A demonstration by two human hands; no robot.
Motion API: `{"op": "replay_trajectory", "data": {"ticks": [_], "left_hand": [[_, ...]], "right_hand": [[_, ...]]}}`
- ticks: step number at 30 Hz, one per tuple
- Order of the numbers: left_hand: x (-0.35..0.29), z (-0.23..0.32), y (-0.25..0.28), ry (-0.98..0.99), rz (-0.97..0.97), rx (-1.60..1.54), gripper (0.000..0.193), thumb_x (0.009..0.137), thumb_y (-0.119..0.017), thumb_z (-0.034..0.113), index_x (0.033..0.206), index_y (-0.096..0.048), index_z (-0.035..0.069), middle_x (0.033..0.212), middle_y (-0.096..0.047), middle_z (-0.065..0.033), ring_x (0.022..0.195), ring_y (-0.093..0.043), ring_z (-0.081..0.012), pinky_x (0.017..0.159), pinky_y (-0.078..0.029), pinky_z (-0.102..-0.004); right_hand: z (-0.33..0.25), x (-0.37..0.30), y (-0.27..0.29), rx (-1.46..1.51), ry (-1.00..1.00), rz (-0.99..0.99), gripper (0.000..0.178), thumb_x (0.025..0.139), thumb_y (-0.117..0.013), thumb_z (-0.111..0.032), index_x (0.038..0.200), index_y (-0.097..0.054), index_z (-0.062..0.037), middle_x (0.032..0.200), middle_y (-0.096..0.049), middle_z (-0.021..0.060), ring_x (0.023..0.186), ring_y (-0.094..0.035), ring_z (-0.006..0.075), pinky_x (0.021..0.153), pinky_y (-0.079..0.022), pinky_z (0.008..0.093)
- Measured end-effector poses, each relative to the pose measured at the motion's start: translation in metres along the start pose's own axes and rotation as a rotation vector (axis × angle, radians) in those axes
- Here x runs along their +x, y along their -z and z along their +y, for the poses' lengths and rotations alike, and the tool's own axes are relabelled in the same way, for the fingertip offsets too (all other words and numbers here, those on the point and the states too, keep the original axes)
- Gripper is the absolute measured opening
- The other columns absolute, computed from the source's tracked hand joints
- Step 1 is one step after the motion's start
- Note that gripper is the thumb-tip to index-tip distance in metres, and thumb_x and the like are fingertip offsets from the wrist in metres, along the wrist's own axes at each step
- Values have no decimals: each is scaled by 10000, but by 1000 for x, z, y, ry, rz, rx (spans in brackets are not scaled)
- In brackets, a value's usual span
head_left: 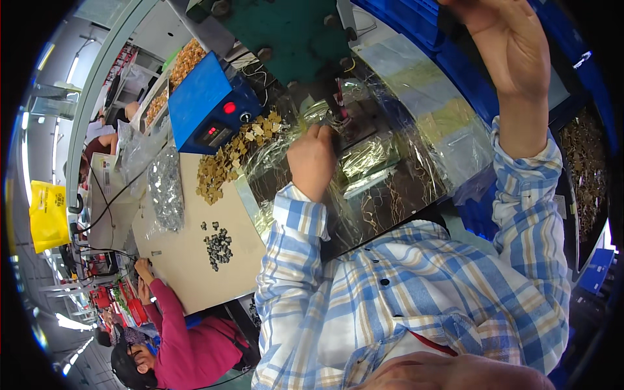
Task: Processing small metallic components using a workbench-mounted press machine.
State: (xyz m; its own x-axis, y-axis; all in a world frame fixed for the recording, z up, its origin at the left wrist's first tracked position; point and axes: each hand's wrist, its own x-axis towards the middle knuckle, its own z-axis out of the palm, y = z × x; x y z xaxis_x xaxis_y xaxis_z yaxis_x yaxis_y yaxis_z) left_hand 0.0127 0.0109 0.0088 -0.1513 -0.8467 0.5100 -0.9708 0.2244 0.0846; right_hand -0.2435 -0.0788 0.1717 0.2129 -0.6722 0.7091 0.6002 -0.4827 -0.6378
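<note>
My left hand (313, 161) is closed, its fingertips at the work spot under a dark green machine head (286, 39). Whatever it pinches is hidden by the fingers. Just beyond it, a metal fixture (356, 123) stands among shiny clear plastic film (370, 162) that covers the dark work surface. My right hand (510, 52) is raised at the upper right, palm side showing, beside the blue crates (416, 23). The top edge cuts off its fingers, so I cannot see if it grips anything. Left of my left hand lies a heap of small flat brass-coloured metal pieces (224, 166).
A blue control box (208, 104) with a red button stands behind the heap. Small dark parts (218, 248) and a bag of shiny parts (166, 188) lie on the tan tabletop (195, 279). A co-worker in a magenta top (195, 351) sits at the left. More metal pieces (583, 175) fill a container far right.
</note>
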Motion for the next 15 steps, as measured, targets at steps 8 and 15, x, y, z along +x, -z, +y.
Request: {"op": "replay_trajectory", "data": {"ticks": [8, 15], "left_hand": [[4, -5, -12, 161, 43, -301, 49, 793, -576, 138, 789, -617, 110, 754, -596, -81, 661, -593, -294, 551, -459, -388], [-1, -2, -5, 121, 21, -263, 41, 780, -578, 121, 789, -617, 115, 722, -575, -75, 641, -585, -288, 549, -453, -389]], "right_hand": [[12, 4, 1, -18, 99, -74, 195, 875, -487, -71, 987, -596, 45, 1001, -600, 165, 924, -566, 253, 803, -456, 354], [10, 11, 11, -73, 56, -141, 232, 879, -502, -133, 1019, -593, 29, 1058, -585, 157, 989, -553, 256, 844, -452, 366]]}}
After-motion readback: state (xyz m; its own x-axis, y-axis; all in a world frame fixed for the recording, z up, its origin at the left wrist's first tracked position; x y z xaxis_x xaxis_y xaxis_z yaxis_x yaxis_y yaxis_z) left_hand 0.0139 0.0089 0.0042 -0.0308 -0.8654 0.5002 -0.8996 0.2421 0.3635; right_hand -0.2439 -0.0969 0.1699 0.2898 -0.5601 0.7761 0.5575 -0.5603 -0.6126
